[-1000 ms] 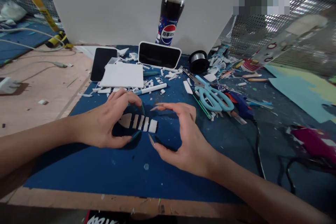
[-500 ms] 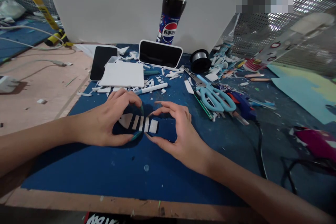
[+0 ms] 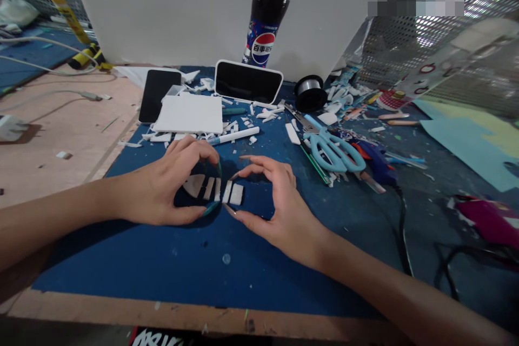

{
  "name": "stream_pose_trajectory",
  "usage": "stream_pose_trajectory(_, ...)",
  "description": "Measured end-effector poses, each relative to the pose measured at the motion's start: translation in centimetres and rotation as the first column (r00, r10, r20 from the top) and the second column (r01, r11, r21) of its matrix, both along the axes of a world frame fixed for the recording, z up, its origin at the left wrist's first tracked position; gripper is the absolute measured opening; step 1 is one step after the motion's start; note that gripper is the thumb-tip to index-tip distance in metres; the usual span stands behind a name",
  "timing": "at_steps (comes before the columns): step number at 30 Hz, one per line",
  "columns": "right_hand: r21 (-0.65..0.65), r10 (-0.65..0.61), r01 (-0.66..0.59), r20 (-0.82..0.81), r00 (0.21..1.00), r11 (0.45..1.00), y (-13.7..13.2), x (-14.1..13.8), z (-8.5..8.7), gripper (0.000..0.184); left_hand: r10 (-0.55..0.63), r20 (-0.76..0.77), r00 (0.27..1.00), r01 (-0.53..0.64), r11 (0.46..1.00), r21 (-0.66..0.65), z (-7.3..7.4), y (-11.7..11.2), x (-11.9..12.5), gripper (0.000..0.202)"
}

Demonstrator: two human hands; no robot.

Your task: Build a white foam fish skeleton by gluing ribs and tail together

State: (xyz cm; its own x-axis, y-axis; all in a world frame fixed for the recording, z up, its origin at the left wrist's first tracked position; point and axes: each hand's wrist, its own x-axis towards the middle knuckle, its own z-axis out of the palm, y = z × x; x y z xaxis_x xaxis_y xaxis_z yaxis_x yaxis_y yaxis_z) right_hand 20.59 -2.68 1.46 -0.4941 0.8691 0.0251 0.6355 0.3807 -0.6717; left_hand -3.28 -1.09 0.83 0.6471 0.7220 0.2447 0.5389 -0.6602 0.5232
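Observation:
A short row of small white foam pieces lies on the blue cutting mat. My left hand curls around the row's left part, with thumb below and forefinger above it. My right hand comes in from the right. Its thumb and forefinger close around the two rightmost pieces, which sit a little apart from the others. Both hands rest on the mat.
Behind the hands lie a white pen, a white foam sheet, two phones and foam scraps. A cola bottle stands before a white board. To the right are light blue scissors, a wire spool, a glue gun and its black cable.
My right hand has moved left and closed its thumb and forefinger onto the right end of the row. The row looks pushed closer together. My left hand has stayed in place.

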Motion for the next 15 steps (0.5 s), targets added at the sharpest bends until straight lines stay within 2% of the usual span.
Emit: stream_pose_trajectory(15,0.087,0.019,-0.019,0.001,1.0,0.996,-0.04,0.45,-0.09,0.064,-0.008,0.013,1.0,0.008,1.0,0.001,0.08,-0.01,0.06,0.049)
